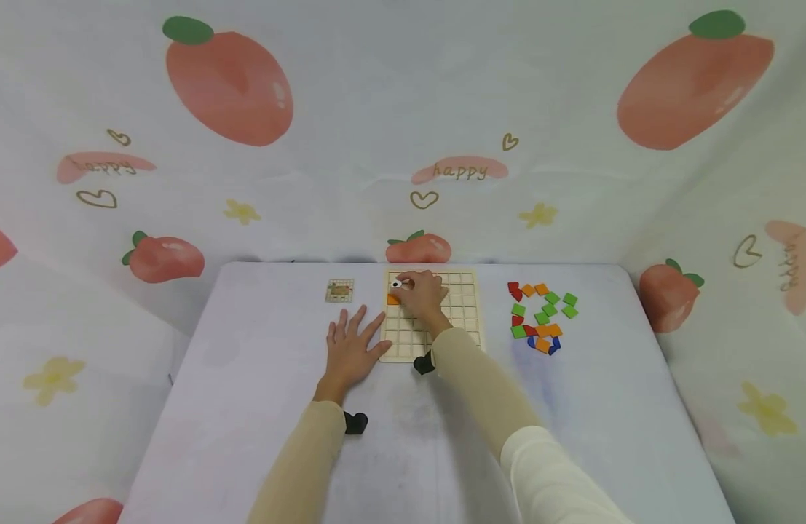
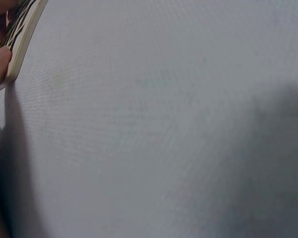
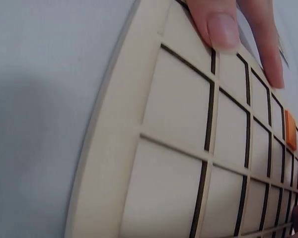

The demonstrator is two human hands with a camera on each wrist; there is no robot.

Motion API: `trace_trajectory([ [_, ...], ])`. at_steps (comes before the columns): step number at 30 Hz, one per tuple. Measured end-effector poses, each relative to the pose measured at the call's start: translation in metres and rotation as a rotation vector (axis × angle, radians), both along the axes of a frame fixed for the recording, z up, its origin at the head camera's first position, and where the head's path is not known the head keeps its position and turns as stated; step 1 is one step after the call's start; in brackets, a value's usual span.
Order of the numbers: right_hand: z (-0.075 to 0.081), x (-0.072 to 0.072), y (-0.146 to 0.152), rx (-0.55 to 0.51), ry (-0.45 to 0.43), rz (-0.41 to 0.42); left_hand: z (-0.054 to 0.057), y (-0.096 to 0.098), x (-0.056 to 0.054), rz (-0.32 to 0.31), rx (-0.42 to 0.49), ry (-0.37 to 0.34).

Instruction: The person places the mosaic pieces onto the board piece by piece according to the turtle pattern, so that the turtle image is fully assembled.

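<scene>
The right hand [image 1: 425, 295] reaches over the upper left of a pale wooden grid board [image 1: 435, 351]. Its thumb and index finger pinch a small white tile with a black dot [image 1: 396, 284]. Just below that tile, an orange tile [image 1: 392, 299] lies in a cell at the board's left side; the right wrist view also shows this orange tile [image 3: 290, 130]. Fingers spread, the left hand [image 1: 352, 355] lies at the board's lower left edge. In the right wrist view the left thumb [image 3: 222, 29] rests on the board's border.
A small printed picture card [image 1: 340, 290] lies left of the board. To the right are scattered green tiles [image 1: 550, 310], orange tiles [image 1: 549, 330], red pieces [image 1: 517, 320] and blue pieces [image 1: 555, 345]. A patterned cloth [image 1: 350, 182] hangs behind the white table [image 1: 245, 364].
</scene>
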State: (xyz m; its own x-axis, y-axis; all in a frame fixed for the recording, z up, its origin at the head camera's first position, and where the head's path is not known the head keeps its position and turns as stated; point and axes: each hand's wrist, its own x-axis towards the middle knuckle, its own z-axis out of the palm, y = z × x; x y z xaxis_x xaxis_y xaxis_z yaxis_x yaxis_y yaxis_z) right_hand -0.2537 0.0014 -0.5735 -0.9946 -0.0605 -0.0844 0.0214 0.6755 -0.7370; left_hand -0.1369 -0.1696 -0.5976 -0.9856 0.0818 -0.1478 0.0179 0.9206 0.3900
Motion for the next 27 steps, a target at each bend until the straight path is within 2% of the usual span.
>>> trace_trajectory([
  [6,0.0032,0.0046,-0.0069,0.07,-0.002,-0.043,-0.0038,0.0004,-0.0011,-0.009,-0.019,-0.023],
  [14,0.0055,0.0035,-0.0096,0.155,-0.015,-0.028,-0.0046,-0.0009,-0.0019,-0.003,-0.028,-0.022],
  [21,0.0054,0.003,-0.0043,0.117,-0.006,0.01,-0.0017,-0.0012,-0.0015,-0.008,-0.037,-0.03],
  [27,0.0027,0.0026,-0.0014,0.127,0.012,0.036,-0.0003,-0.0012,-0.0017,-0.006,-0.033,-0.032],
])
